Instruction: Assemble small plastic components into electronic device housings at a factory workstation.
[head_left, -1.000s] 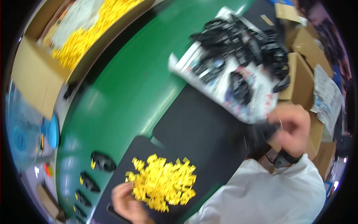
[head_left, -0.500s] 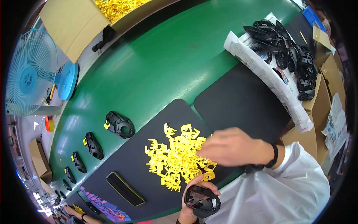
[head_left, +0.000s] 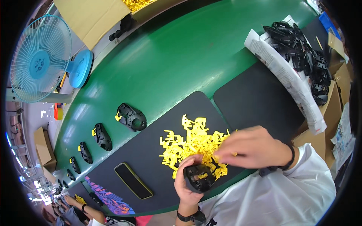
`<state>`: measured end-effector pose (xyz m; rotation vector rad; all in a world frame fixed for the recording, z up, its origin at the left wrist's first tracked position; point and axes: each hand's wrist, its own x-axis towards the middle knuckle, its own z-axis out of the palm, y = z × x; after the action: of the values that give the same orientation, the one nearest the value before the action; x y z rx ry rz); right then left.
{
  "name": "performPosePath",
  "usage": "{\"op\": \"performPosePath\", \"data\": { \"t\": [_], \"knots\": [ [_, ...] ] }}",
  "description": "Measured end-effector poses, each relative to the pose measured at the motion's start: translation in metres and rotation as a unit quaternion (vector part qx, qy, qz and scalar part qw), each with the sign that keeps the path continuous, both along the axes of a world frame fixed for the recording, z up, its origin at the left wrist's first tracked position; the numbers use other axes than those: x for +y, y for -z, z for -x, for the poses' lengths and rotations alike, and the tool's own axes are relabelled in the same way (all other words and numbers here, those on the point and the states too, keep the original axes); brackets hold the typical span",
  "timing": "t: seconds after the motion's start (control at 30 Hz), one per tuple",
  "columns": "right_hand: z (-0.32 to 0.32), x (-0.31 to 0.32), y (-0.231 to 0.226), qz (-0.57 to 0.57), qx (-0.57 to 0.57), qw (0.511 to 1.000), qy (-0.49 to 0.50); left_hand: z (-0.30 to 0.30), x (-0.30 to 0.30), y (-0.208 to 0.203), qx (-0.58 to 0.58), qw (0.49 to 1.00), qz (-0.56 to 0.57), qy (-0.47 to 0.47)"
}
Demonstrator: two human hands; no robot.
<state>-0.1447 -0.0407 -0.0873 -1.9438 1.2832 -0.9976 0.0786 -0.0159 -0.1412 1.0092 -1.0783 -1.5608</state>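
My left hand (head_left: 185,184) is wrapped around a black plastic mouse-shaped shell (head_left: 199,182), its hollow side facing up at the near edge of the mat. A bit of yellow shows in the shell's opening. Just right of it, my right hand (head_left: 250,148) is blurred, its fingers bent together and pointing toward the shell. A small yellow plastic clip (head_left: 234,153) shows at those fingers, though their exact grip is smeared. Under and beyond both hands spreads a loose pile of yellow plastic clips (head_left: 192,139) on a black mat (head_left: 166,124).
Black shells with yellow clips, such as the nearest one (head_left: 132,117), stand in a row along the green bench (head_left: 151,71). A phone (head_left: 133,180) lies left of the pile. Back right, black shells (head_left: 298,49) sit on newspaper (head_left: 279,71). A blue fan (head_left: 40,64) stands far left.
The view has shifted, moving the scene in the picture. My left hand has raised and turned the shell toward the pile. My right hand has come from the pile closer to the shell.
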Motion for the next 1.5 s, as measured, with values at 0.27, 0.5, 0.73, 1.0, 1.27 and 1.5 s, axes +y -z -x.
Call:
{"op": "performPosePath", "data": {
  "t": [0.27, 0.5, 0.73, 1.0, 1.27, 1.5],
  "knots": [
    [-0.011, 0.028, -0.007, 0.024, -0.074, 0.996, -0.031, 0.02, -0.007, 0.002, -0.05, 0.999, 0.014, 0.005],
    [-0.013, 0.031, 0.005, 0.0, -0.098, 0.995, -0.032, 0.015, 0.0, 0.01, -0.044, 0.999, 0.022, 0.004],
    [-0.012, 0.024, 0.007, -0.077, -0.197, 0.971, -0.111, 0.005, 0.002, 0.012, -0.071, 0.995, 0.068, 0.018],
    [-0.021, 0.039, 0.002, 0.011, -0.036, 0.993, -0.109, 0.002, -0.015, 0.007, -0.201, 0.933, 0.291, -0.057],
    [-0.004, 0.039, 0.0, -0.007, -0.089, 0.992, -0.093, -0.001, -0.034, -0.002, -0.269, 0.877, 0.396, 0.049],
    [0.019, 0.038, 0.012, -0.169, -0.273, 0.931, -0.172, 0.009, -0.073, -0.027, -0.321, 0.823, 0.459, 0.097]
  ]
}}
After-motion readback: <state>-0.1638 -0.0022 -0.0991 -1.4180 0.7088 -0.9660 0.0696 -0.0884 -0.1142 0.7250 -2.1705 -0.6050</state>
